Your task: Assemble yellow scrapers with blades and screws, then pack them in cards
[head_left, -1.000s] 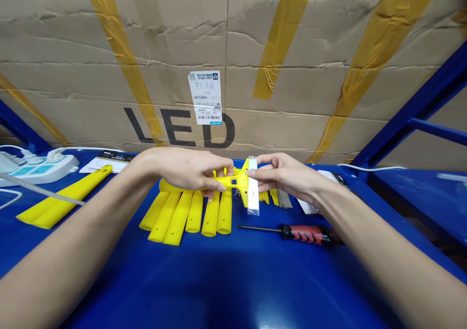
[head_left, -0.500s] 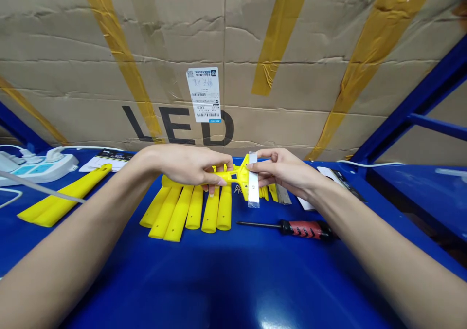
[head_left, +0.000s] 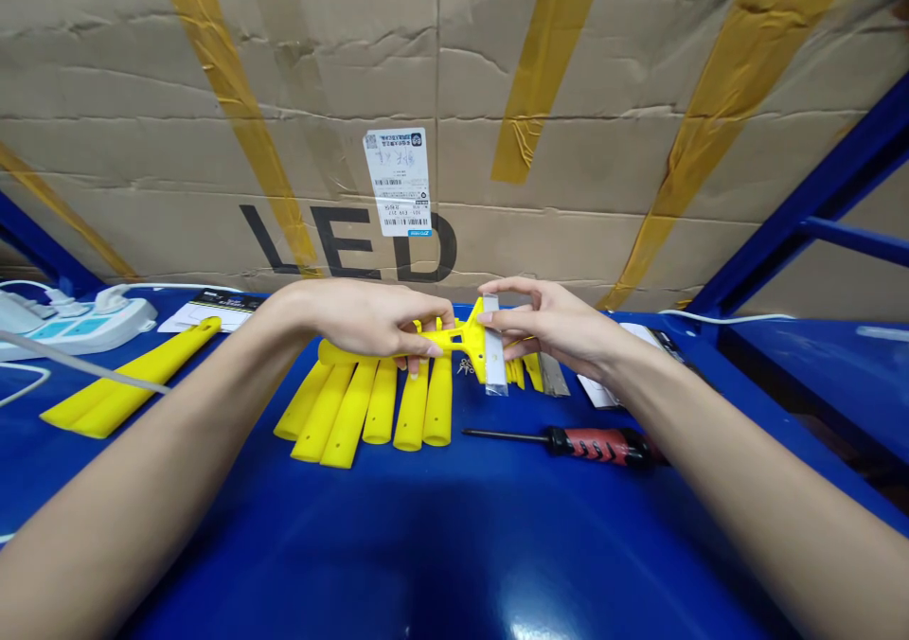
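Observation:
A yellow scraper (head_left: 469, 339) is held in the air above the table, its wide head turned to the right. My left hand (head_left: 376, 320) is closed round its handle from above. Along the head runs a flat, pale blade (head_left: 494, 361) in what looks like a clear sleeve. My right hand (head_left: 561, 323) grips this blade end, thumb on the near face and forefinger at the far end; its other fingers are partly hidden behind. Below lie several yellow hollow handles (head_left: 377, 411) in a row and a few small screws (head_left: 466, 366).
A screwdriver (head_left: 589, 445) with a red and black grip lies in front of my right hand. Behind are thin metal blades (head_left: 552, 377). At left are another yellow handle (head_left: 132, 380) and a power strip (head_left: 92, 323). A cardboard box (head_left: 568, 233) stands behind the table.
My right forefinger has shifted left onto the far end of the blade. The scraper stays in my left hand, almost in place. The view has shifted slightly.

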Available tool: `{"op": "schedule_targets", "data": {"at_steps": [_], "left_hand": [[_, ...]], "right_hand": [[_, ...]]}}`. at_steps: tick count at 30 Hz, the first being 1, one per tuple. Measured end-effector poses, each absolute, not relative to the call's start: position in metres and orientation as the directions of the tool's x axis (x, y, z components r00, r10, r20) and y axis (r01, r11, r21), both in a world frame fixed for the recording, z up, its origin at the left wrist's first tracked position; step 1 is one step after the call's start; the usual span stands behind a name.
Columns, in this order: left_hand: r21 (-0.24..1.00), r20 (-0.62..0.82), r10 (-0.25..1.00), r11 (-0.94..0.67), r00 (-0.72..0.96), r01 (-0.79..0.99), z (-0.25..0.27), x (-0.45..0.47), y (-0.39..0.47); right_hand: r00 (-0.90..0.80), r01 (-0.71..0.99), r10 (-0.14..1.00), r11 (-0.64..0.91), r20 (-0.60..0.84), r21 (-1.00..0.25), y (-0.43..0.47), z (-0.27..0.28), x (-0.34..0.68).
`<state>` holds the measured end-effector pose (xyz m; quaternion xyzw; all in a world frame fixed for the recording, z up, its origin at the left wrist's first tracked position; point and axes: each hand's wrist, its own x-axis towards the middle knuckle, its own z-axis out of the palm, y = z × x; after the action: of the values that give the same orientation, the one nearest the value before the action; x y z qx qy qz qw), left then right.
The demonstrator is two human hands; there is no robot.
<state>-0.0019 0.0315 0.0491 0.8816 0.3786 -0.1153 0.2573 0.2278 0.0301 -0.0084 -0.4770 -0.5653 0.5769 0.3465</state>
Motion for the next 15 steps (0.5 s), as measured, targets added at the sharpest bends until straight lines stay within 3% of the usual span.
{"op": "schedule_targets", "data": {"at_steps": [4, 7, 9, 11, 13, 15], "left_hand": [[0.342, -0.394, 0.615, -0.592, 0.683, 0.73, 0.05, -0.003, 0.032], [0.316, -0.395, 0.623, -0.598, 0.675, 0.737, 0.049, -0.003, 0.032], [0.302, -0.401, 0.626, -0.598, 0.668, 0.742, 0.048, -0.003, 0.033], [0.292, -0.404, 0.629, -0.6, 0.664, 0.745, 0.047, -0.003, 0.034], [0.284, -0.403, 0.631, -0.603, 0.663, 0.746, 0.046, -0.003, 0.034], [0.279, -0.405, 0.634, -0.6, 0.659, 0.749, 0.046, -0.002, 0.034]], "right_hand": [[-0.26, 0.235, 0.95, -0.111, -0.172, -0.966, 0.031, -0.004, 0.232], [-0.173, 0.429, 0.977, -0.039, -0.125, -0.902, 0.036, 0.0, 0.241], [-0.107, 0.659, 0.992, 0.022, -0.065, -0.752, 0.039, 0.002, 0.249], [-0.091, 0.853, 0.994, 0.043, -0.068, -0.52, 0.042, 0.003, 0.255], [-0.093, 0.936, 0.988, 0.044, -0.122, -0.35, 0.043, 0.002, 0.258], [-0.095, 0.957, 0.984, 0.049, -0.15, -0.285, 0.044, 0.0, 0.258]]}}
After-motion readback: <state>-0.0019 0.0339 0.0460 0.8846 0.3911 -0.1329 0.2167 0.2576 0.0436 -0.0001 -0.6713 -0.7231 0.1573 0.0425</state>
